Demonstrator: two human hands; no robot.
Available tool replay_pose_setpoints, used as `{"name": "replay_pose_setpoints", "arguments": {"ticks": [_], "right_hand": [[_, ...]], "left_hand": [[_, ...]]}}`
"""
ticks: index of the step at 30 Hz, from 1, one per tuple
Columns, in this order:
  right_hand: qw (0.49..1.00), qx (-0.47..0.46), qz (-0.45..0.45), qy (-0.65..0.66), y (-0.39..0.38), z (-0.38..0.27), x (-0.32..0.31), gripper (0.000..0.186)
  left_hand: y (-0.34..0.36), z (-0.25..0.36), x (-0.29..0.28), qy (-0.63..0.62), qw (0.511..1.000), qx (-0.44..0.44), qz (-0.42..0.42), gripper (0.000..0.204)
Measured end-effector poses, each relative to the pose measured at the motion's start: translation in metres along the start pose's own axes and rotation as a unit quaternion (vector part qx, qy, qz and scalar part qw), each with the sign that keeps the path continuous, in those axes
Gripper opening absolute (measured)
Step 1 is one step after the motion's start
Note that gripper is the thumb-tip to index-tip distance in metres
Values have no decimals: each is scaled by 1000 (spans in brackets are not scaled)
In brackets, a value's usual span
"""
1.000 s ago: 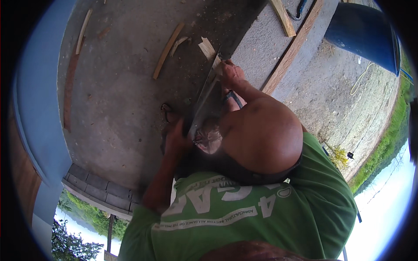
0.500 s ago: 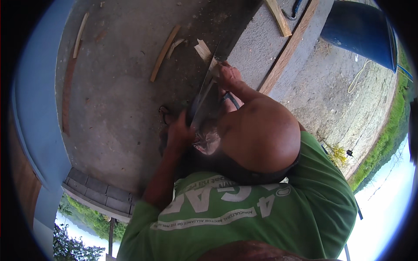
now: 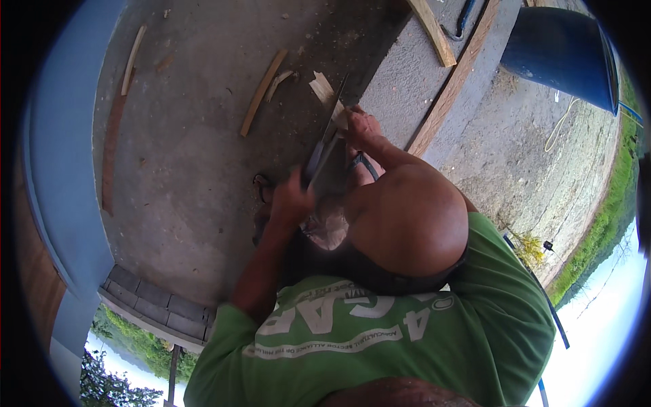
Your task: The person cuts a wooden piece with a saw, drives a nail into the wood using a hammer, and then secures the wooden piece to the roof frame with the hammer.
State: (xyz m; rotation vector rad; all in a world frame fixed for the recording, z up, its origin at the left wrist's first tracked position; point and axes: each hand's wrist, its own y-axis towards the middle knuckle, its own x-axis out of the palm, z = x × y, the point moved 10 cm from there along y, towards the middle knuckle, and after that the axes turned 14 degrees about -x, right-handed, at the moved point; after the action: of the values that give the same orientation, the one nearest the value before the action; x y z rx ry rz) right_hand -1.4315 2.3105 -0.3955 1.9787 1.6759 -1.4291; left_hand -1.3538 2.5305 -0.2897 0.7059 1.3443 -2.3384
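Note:
My left hand [image 3: 293,200] is wrapped round the handle of a handsaw [image 3: 317,159], whose blade slants up and away to the right. The blade lies against a short, pale piece of wood [image 3: 325,88] with a jagged far end. Fingers closed, my right hand [image 3: 364,127] grips the wood's near end, just right of the blade. My bent knee [image 3: 424,214] is in front of the right forearm and hides part of it. Below the right hand shows a strapped sandal [image 3: 364,165] on my foot. The exact place where the teeth meet the wood is too small to make out.
Wood strips [image 3: 264,91] and small scraps lie on the concrete floor [image 3: 183,169]. At right, a raised concrete ledge [image 3: 397,78] carries a wooden slat [image 3: 432,57] and a long board [image 3: 453,78]. A blue drum [image 3: 559,54] stands beyond; a blue wall [image 3: 71,169] bounds the left.
My left hand has pushed the saw forward, away from my body, along the wood. The right hand keeps its grip on the wood. The whole view has shifted slightly.

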Motion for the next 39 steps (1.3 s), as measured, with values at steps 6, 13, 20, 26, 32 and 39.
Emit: {"name": "replay_pose_setpoints", "arguments": {"ticks": [6, 13, 20, 26, 32, 39], "right_hand": [[998, 29, 36, 46, -16, 60, 14, 49], [999, -24, 11, 18, 3, -23, 6, 57], [999, 9, 41, 7, -22, 11, -26, 46], [998, -53, -26, 21, 15, -44, -4, 59], [998, 17, -36, 39, -14, -3, 3, 60], [998, 21, -46, 36, -5, -15, -11, 59]], "left_hand": [[-110, -41, -30, -56, 997, 56, -17, 54], [71, 50, 0, 8, 1000, 13, 24, 45], [-140, -57, -42, -24, 996, -54, -61, 55], [91, 58, -11, -11, 998, 23, 66, 38], [-46, -17, -17, -6, 999, 25, 23, 57], [-28, -24, -14, -28, 999, 25, 39, 55]]}}
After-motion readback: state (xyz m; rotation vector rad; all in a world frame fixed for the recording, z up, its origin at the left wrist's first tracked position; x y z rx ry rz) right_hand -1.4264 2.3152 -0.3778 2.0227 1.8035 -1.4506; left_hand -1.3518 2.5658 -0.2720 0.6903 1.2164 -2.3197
